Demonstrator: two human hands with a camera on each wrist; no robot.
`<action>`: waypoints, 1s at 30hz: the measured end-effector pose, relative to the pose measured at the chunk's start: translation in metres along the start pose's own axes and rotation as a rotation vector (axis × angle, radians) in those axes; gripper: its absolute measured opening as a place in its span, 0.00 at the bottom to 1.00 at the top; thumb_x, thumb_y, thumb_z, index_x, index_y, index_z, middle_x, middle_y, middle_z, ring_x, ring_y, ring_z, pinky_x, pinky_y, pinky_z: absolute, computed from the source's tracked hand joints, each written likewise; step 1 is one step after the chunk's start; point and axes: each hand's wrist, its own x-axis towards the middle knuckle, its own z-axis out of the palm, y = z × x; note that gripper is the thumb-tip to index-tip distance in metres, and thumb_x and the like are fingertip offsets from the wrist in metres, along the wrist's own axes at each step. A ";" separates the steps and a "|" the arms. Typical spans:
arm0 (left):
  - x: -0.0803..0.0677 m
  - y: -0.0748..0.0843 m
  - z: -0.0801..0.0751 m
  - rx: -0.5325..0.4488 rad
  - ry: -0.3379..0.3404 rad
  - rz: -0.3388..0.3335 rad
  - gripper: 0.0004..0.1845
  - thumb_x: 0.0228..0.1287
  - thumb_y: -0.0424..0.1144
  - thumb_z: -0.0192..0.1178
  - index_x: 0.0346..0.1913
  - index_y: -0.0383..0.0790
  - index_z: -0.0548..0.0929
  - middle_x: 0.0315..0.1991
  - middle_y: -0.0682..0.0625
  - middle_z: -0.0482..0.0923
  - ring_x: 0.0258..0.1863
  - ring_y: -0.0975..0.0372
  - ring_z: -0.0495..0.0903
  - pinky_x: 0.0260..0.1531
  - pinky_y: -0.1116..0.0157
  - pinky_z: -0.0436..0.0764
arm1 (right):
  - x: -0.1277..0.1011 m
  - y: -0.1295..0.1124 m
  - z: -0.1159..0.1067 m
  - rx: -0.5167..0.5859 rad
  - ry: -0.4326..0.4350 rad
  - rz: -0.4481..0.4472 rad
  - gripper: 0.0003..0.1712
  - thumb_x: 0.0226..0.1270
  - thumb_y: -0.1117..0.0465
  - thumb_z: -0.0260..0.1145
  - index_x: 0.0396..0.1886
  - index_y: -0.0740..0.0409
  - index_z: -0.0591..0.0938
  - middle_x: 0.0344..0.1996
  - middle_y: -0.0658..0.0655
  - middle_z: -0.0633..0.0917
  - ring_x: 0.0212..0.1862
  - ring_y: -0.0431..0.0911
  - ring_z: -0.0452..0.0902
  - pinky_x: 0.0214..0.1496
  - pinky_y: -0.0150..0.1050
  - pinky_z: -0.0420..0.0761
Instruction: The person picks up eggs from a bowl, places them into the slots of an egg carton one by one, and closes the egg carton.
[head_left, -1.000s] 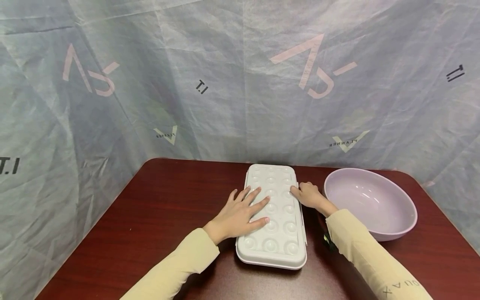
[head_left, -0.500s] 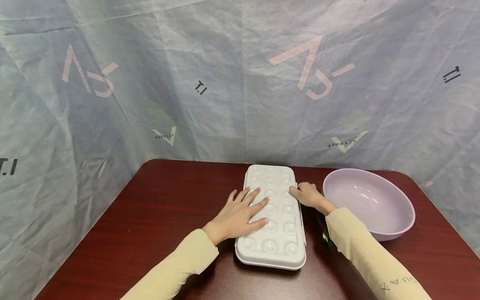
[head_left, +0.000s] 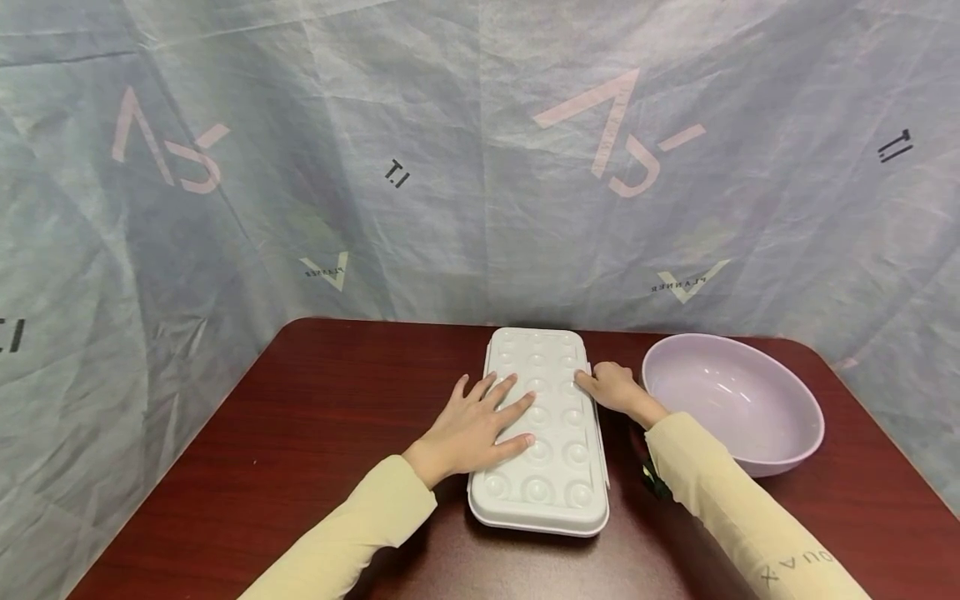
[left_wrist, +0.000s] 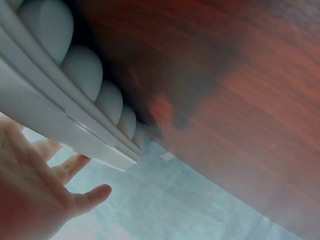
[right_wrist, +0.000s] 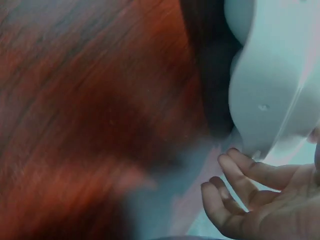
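From the head view, a white egg box point(head_left: 542, 433) lies shut on the dark red table point(head_left: 315, 433), in the middle, with a big purple bowl point(head_left: 731, 400) just beside it on the right. The left hand point(head_left: 480, 425) lies flat on the lid with its fingers straight and spread, pressing down and gripping nothing. The right hand point(head_left: 617, 387) sits at the box's right edge with its fingers curled at the rim. Next to the pictures from a moment ago, almost nothing has moved; both hands are in the same spots and the lid is no higher, so opening the box looks only just begun. From the left wrist view, the box's bumpy underside point(left_wrist: 75, 80) shows, and the fingers point(left_wrist: 75, 167) stick out straight past its edge. From the right wrist view, the fingers point(right_wrist: 245, 172) curl just under the rim of the box point(right_wrist: 270, 80), but I cannot tell if they grip it
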 end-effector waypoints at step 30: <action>0.039 -0.011 -0.002 0.035 -0.066 -0.014 0.45 0.53 0.77 0.28 0.71 0.58 0.52 0.71 0.52 0.52 0.70 0.50 0.52 0.64 0.41 0.45 | -0.001 0.003 0.000 0.101 -0.050 0.085 0.25 0.68 0.55 0.46 0.08 0.51 0.61 0.08 0.47 0.60 0.14 0.40 0.55 0.21 0.33 0.61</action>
